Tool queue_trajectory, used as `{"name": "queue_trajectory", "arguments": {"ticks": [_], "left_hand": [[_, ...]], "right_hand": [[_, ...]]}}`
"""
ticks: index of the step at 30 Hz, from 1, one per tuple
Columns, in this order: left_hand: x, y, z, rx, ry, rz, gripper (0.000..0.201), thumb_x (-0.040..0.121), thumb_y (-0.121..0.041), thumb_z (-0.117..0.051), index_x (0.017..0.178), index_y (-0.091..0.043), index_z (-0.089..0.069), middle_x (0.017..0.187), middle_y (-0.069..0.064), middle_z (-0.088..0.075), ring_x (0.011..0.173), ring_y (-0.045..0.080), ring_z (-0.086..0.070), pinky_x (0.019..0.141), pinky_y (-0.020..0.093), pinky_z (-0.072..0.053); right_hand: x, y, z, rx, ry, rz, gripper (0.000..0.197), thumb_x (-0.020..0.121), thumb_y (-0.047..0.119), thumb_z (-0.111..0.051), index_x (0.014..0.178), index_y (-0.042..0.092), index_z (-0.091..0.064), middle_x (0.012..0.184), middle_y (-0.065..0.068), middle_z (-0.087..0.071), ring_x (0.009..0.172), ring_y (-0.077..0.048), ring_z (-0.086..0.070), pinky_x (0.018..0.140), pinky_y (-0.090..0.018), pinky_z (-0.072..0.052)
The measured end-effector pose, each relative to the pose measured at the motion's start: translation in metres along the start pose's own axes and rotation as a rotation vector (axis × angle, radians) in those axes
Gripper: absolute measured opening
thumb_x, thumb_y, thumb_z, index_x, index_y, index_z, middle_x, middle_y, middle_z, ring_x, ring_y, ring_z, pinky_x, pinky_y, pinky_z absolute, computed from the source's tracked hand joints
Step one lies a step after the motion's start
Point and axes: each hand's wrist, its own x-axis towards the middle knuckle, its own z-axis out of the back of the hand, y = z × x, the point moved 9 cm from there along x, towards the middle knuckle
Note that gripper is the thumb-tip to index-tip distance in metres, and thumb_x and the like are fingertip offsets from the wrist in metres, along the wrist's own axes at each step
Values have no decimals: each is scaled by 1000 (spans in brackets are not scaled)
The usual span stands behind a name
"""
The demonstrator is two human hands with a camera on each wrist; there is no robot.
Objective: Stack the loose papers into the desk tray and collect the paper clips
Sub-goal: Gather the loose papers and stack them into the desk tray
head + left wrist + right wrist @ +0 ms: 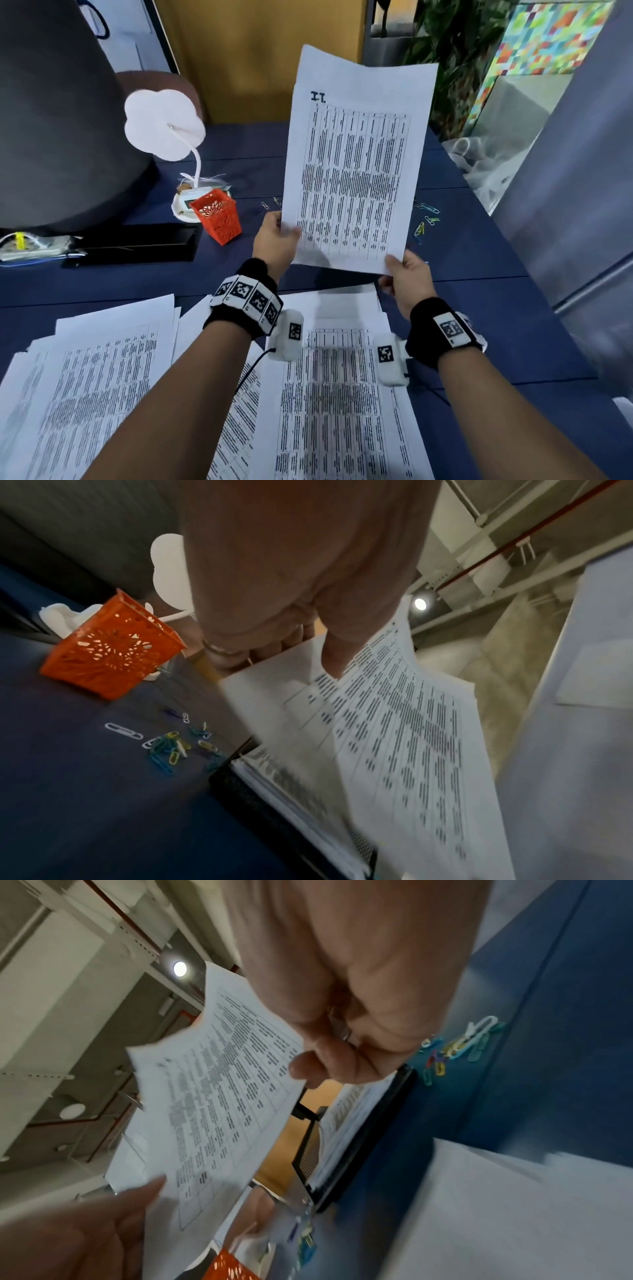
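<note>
Both hands hold a sheaf of printed papers (356,164) upright above the blue table (479,260). My left hand (282,231) grips its lower left edge, thumb on the front (330,658). My right hand (394,269) pinches the lower right corner (308,1066). A black mesh desk tray (253,799) with sheets inside lies under the held papers (377,1123); the head view hides it. Coloured paper clips (424,219) lie scattered right of the sheaf, and more paper clips (171,745) lie left of it. Loose printed papers (325,394) cover the near table.
An orange lattice basket (217,216) stands left of the held sheaf, beside a white flower-shaped lamp (164,126). A large dark grey object (58,113) and a black box (137,240) fill the left. A clear plastic bag (479,161) and grey cabinet (582,171) stand on the right.
</note>
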Motion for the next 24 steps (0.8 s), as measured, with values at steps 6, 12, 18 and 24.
{"name": "queue_trajectory", "arguments": {"ticks": [6, 12, 18, 24], "left_hand": [[-1, 35, -10, 229, 62, 47, 34, 88, -14, -61, 120, -8, -51, 107, 7, -63, 100, 24, -60, 90, 30, -46], [-6, 99, -36, 543, 377, 273, 75, 72, -39, -74, 135, -14, -42, 133, 7, -52, 121, 27, -52, 101, 35, -44], [-25, 125, -47, 1091, 637, 273, 111, 68, -52, -75, 151, -16, -11, 158, 13, -6, 144, 36, -8, 116, 43, -22], [-26, 134, -50, 1154, 649, 294, 122, 60, -50, -82, 151, -18, -6, 158, 14, 5, 145, 38, 0, 114, 53, -21]], "right_hand": [[35, 43, -9, 49, -50, 38, 16, 98, 6, -43, 88, 10, -55, 76, -6, -57, 34, -2, -43, 33, -14, -32], [64, 71, -19, 121, -73, 35, 23, 97, 4, -46, 77, 12, -54, 76, -4, -57, 34, -2, -43, 33, -13, -32], [87, 88, -21, 164, -154, 38, 17, 95, 0, -47, 81, 6, -54, 71, -6, -55, 36, -5, -42, 35, -14, -32], [112, 101, -8, 79, -267, 21, 6, 91, 3, -57, 86, 6, -54, 60, -8, -55, 46, -13, -48, 40, -19, -40]]}}
